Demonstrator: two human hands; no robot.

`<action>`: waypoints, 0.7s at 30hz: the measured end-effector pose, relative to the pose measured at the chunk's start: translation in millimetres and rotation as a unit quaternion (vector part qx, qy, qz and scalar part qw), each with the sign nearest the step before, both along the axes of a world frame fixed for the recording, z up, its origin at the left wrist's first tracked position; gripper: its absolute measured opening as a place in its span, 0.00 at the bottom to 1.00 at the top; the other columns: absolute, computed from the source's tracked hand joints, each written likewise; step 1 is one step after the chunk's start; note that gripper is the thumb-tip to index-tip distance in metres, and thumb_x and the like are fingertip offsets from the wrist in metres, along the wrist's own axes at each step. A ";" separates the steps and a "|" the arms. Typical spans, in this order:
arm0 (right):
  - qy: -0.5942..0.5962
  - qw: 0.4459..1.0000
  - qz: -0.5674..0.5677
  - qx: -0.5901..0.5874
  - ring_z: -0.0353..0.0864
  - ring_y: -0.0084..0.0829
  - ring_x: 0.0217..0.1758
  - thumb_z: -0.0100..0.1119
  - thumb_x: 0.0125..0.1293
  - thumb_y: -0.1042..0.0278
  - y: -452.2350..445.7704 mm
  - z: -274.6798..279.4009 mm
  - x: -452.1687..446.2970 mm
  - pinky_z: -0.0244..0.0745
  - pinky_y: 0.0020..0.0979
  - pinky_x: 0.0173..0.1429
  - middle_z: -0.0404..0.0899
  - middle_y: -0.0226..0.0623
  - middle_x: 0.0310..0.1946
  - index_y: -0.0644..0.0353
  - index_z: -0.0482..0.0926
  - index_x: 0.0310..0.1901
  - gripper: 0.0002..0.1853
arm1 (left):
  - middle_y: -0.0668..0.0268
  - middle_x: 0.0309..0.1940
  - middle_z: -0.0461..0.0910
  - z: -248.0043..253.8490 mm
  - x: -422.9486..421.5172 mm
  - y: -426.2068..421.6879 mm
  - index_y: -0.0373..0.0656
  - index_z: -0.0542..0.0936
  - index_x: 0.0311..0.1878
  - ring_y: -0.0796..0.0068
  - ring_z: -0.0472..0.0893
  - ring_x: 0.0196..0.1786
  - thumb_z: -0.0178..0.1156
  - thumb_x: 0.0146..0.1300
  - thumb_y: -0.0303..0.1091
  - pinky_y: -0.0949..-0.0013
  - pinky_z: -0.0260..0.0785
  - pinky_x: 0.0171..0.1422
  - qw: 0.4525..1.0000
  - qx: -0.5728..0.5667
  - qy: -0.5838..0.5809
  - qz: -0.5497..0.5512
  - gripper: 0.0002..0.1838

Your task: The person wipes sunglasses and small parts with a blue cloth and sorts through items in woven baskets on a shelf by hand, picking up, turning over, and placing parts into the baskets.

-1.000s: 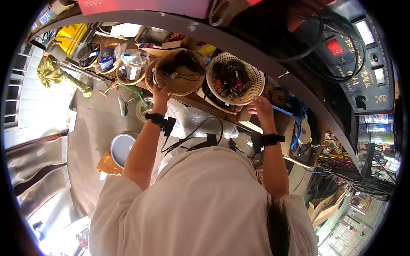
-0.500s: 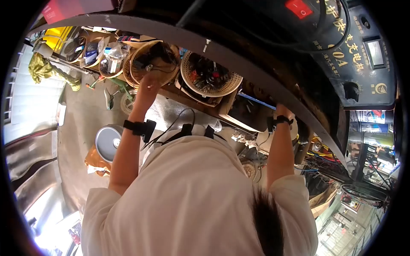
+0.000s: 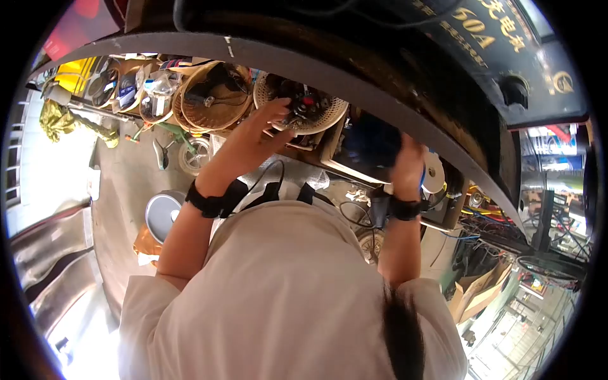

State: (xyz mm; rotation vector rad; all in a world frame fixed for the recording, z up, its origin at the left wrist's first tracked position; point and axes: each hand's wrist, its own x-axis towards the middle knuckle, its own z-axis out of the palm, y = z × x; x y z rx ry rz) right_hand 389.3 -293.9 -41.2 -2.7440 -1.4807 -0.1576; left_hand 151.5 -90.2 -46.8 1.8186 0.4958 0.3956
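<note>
My left hand (image 3: 263, 130) is open, its fingers spread over the near left edge of a round cream plastic basket (image 3: 332, 117). Inside the basket lies a jumble of dark small parts (image 3: 310, 104) with a red piece among them. Farther right, my right hand (image 3: 408, 166) is smeared by motion at the side of a dark blue thing (image 3: 372, 140), which is blurred too and appears to be in its grasp. The kind of that thing does not show. Below it is an open box with a pale rim (image 3: 329, 152).
A grey shelf edge (image 3: 278, 56) runs above the hands. Left of the cream basket stand round tan baskets (image 3: 212, 117) and several containers of packaged parts (image 3: 157, 95). A black charger (image 3: 532, 82) sits upper right. A grey round object (image 3: 163, 215) rests on the floor.
My left hand has moved right, from the tan basket to the cream basket, its fingers spreading. My right hand has come out from under the shelf edge, and the dark blue thing has appeared beside it.
</note>
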 end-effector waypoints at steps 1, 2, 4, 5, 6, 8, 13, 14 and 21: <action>0.392 0.892 -0.042 0.220 0.72 0.27 0.52 0.56 0.67 0.63 19.7 11.7 -23.3 0.65 0.27 0.58 0.75 0.36 0.50 0.62 0.75 0.53 0.16 | 0.57 0.58 0.72 0.4 7.3 -4.3 0.40 0.64 0.65 0.69 0.74 0.57 0.60 0.64 0.31 0.69 0.69 0.56 1.000 -0.024 -0.002 0.003 0.28; 0.556 0.749 -0.115 0.343 0.72 0.22 0.49 0.58 0.67 0.63 39.3 23.3 -46.7 0.65 0.23 0.55 0.76 0.31 0.46 0.61 0.76 0.51 0.15 | 0.54 0.56 0.73 -1.1 13.8 -8.6 0.39 0.64 0.65 0.67 0.74 0.58 0.60 0.63 0.33 0.69 0.70 0.55 0.999 -0.049 -0.003 0.007 0.28; 0.594 0.736 0.034 0.322 0.71 0.21 0.40 0.57 0.68 0.64 59.4 -2.4 -75.6 0.66 0.22 0.48 0.77 0.30 0.38 0.64 0.75 0.49 0.14 | 0.54 0.49 0.76 -14.2 14.1 -5.7 0.36 0.65 0.63 0.70 0.76 0.52 0.62 0.63 0.36 0.73 0.70 0.49 0.998 -0.054 -0.002 -0.025 0.29; 0.579 0.733 0.082 0.347 0.69 0.20 0.37 0.57 0.69 0.62 63.6 -20.3 -77.0 0.66 0.21 0.44 0.75 0.29 0.36 0.66 0.73 0.48 0.15 | 0.57 0.47 0.76 -22.5 8.3 -5.2 0.36 0.65 0.63 0.73 0.76 0.49 0.62 0.63 0.36 0.74 0.69 0.48 0.998 -0.059 -0.008 0.004 0.28; 0.569 0.750 0.064 0.331 0.69 0.20 0.36 0.56 0.69 0.62 62.1 -16.9 -78.2 0.66 0.21 0.42 0.74 0.29 0.34 0.65 0.73 0.47 0.14 | 0.59 0.44 0.76 -29.6 1.1 -5.2 0.35 0.66 0.63 0.76 0.75 0.46 0.62 0.63 0.35 0.75 0.68 0.46 0.997 -0.065 -0.014 0.035 0.28; 0.551 0.766 0.032 0.329 0.69 0.20 0.35 0.56 0.69 0.63 56.4 -14.5 -80.6 0.66 0.21 0.39 0.74 0.29 0.32 0.65 0.74 0.47 0.13 | 0.68 0.36 0.72 -33.5 -14.8 1.2 0.35 0.68 0.58 0.84 0.70 0.36 0.64 0.62 0.34 0.79 0.65 0.40 0.996 -0.050 -0.010 0.074 0.24; 0.489 0.805 0.009 0.336 0.69 0.20 0.32 0.56 0.69 0.64 40.9 -16.9 -70.7 0.67 0.22 0.36 0.74 0.34 0.30 0.64 0.74 0.46 0.12 | 0.68 0.33 0.72 -1.6 -36.7 -1.1 0.37 0.72 0.45 0.82 0.72 0.36 0.67 0.59 0.32 0.77 0.65 0.38 0.984 -0.060 -0.087 0.144 0.16; 0.434 0.830 -0.003 0.352 0.69 0.21 0.30 0.57 0.68 0.66 40.7 -10.4 -71.6 0.67 0.24 0.36 0.74 0.38 0.29 0.64 0.74 0.46 0.11 | 0.67 0.33 0.73 1.3 -38.7 -0.8 0.37 0.72 0.45 0.80 0.72 0.35 0.67 0.59 0.32 0.76 0.66 0.38 0.988 -0.001 -0.066 0.136 0.16; 0.343 0.656 -0.099 0.666 0.70 0.33 0.50 0.56 0.67 0.67 34.1 -70.2 -65.6 0.64 0.33 0.56 0.72 0.41 0.49 0.61 0.69 0.53 0.16 | 0.55 0.37 0.75 65.5 31.9 -47.6 0.38 0.73 0.40 0.57 0.77 0.40 0.68 0.54 0.32 0.64 0.70 0.44 0.953 0.210 -0.218 0.009 0.15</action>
